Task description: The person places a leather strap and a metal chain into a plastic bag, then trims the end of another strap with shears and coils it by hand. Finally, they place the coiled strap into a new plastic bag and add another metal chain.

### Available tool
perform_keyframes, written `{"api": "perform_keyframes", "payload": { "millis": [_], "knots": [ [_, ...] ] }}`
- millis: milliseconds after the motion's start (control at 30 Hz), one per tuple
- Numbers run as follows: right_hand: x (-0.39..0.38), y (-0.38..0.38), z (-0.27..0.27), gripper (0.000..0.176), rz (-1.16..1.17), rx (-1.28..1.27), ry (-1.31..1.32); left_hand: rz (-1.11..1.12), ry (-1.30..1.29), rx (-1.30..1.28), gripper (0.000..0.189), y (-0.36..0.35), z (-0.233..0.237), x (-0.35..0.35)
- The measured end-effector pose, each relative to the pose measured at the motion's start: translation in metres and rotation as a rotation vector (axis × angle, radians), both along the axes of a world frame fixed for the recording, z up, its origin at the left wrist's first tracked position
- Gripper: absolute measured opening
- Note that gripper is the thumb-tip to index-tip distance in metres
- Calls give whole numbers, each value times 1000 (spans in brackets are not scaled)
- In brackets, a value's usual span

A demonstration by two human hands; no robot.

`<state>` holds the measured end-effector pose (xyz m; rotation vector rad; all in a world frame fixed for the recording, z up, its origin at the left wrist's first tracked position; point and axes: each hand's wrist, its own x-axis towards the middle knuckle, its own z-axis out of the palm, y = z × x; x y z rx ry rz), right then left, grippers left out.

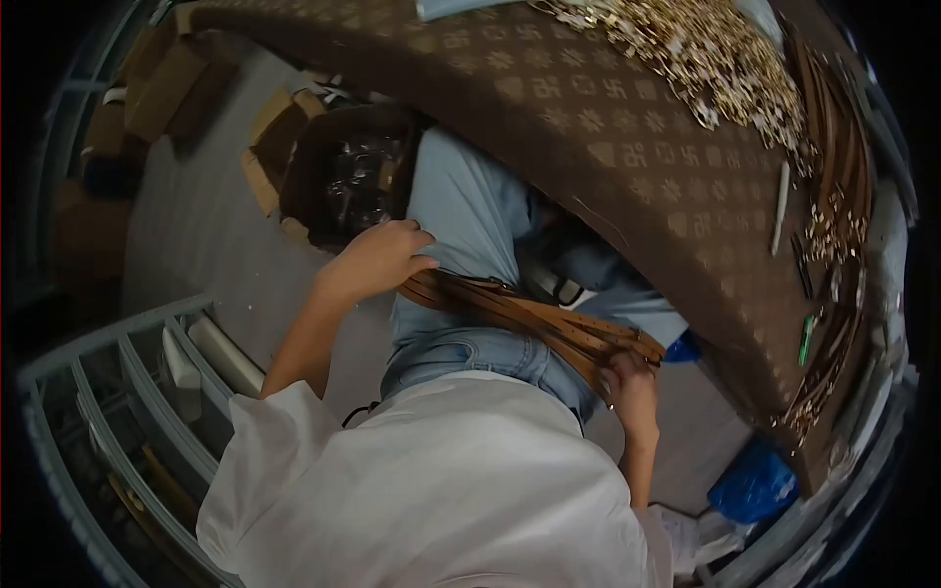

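A bundle of brown leather straps (510, 306) lies across my lap over my blue jeans. Punched holes show near the right end of the bundle. My left hand (380, 259) is at the left end, its fingers bent and closed over the straps, with the thumb side toward my knee. At the other end, my right hand (632, 390) has its fingers closed around the straps just short of their tips. How many straps are in the bundle cannot be counted.
A table with a brown patterned cloth (588, 147) carries a heap of gold-coloured metal pieces (706, 59), more brown straps (833, 127) and pens (806, 338). A lined bin (358, 176) stands on the floor by a cardboard box (270, 147). A metal rack (127, 363) is at left.
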<state>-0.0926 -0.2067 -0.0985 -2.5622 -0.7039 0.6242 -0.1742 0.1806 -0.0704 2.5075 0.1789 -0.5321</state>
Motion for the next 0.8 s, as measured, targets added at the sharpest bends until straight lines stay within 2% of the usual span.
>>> {"api": "perform_keyframes", "payload": {
  "millis": [100, 200, 267, 300, 367, 467, 567, 600, 667, 733, 800],
  "knots": [
    [-1, -7, 1, 13, -59, 197, -43, -64, -60, -232, 25, -35, -2, 18],
    [6, -10, 6, 10, -234, 190, -54, -119, -139, -212, 23, -58, -17, 23],
    [13, -13, -1, 13, -185, 140, -299, -146, -152, -231, 22, -66, -29, 27],
    [17, -11, -4, 13, -207, 133, -303, -138, -164, -235, 21, -69, -32, 29],
    [23, -8, -10, 16, -110, 168, -396, -170, -176, -256, 20, -77, -36, 36],
    [26, -5, -17, 21, -38, 159, -306, -205, -200, -307, 19, -90, -36, 45],
    [33, -15, -27, 23, -98, 192, -242, -242, -212, -351, 19, -100, -38, 50],
    [33, -15, -23, 23, -101, 191, -240, -260, -213, -358, 19, -102, -39, 51],
    [37, -14, -11, 18, -108, 188, -6, -266, -223, -359, 21, -105, -46, 50],
    [36, -7, 3, 14, -124, 257, -31, -275, -238, -360, 22, -112, -48, 53],
    [35, -1, 26, 10, -131, 325, -51, -306, -398, -452, 23, -126, -45, 56]
  ]
}}
